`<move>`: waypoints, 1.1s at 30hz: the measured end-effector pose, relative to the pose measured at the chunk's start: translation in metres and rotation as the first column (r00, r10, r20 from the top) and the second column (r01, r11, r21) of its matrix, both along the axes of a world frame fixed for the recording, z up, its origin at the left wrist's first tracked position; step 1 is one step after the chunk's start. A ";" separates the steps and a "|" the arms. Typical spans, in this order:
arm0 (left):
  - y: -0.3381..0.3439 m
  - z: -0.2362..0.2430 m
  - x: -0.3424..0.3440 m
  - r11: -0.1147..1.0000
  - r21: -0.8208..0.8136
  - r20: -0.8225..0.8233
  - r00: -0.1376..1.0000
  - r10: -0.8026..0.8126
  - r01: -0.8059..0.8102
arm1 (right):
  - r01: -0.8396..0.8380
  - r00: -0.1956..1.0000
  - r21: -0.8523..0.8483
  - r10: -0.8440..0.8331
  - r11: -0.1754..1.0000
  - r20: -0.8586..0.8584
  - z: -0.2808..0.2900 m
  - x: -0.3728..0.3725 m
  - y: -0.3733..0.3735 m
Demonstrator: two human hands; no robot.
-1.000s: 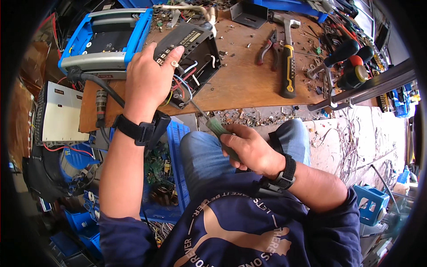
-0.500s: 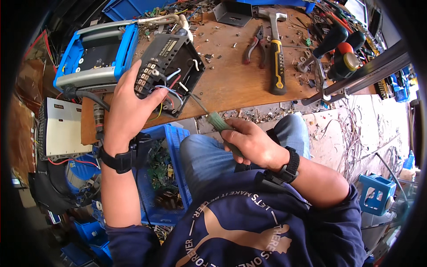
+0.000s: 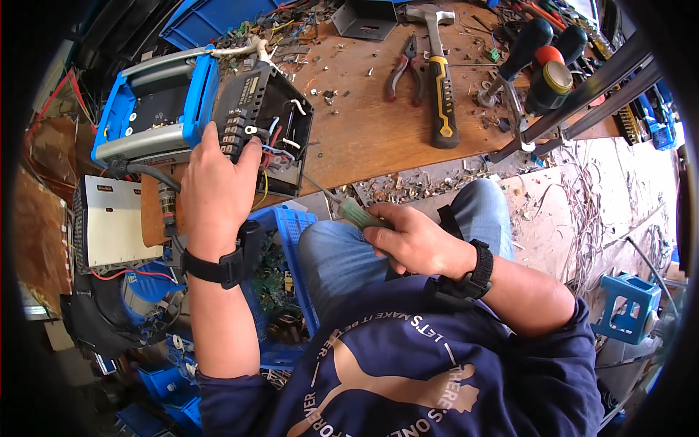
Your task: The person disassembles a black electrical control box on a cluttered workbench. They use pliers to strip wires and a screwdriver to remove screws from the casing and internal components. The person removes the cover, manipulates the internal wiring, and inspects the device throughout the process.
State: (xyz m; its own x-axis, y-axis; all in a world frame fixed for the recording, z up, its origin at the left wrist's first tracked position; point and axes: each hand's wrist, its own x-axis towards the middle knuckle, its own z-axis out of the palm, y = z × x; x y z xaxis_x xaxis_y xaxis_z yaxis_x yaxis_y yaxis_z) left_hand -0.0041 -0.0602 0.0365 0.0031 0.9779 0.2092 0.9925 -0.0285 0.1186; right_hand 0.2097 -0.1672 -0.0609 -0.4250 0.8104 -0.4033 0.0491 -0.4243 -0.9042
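My left hand (image 3: pixel 217 186) is closed around the lower left end of a black, open-sided electrical box (image 3: pixel 285 96), with thumb and fingers at its row of screw terminals (image 3: pixel 234 131). White, blue, red and yellow wires (image 3: pixel 279 149) stick out of the box near my thumb. In my right hand (image 3: pixel 419 240) is a screwdriver (image 3: pixel 357 213) with a greenish, translucent handle. Its thin shaft points up and left to the lower right edge of the box; whether the tip touches it I cannot tell.
On the wooden bench (image 3: pixel 349 138) lie a claw hammer (image 3: pixel 443 95), red-handled pliers (image 3: pixel 405 69) and small scraps. A blue-and-grey device frame (image 3: pixel 156 109) stands left of the box. Below the bench edge is a blue crate (image 3: pixel 298 262) with circuit boards. Metal bars (image 3: pixel 582 109) cross at right.
The box has turned more upright and sits lower against the bench, my left hand moving with it. My right hand still holds the screwdriver near the box. The whole view has shifted slightly.
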 end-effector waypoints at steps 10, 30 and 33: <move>0.002 0.012 -0.011 0.988 -0.117 0.024 0.994 -0.103 0.105 | 0.042 0.999 -0.022 -0.042 0.999 -0.012 -0.004 -0.016 0.001; -0.012 -0.009 -0.035 0.950 0.021 0.109 0.944 -0.311 0.311 | 0.026 0.948 0.363 -0.138 0.931 0.286 -0.014 -0.009 -0.001; -0.011 -0.010 -0.033 0.947 0.030 0.098 0.942 -0.320 0.319 | 0.018 0.942 0.390 -0.147 0.921 0.302 -0.010 -0.007 0.001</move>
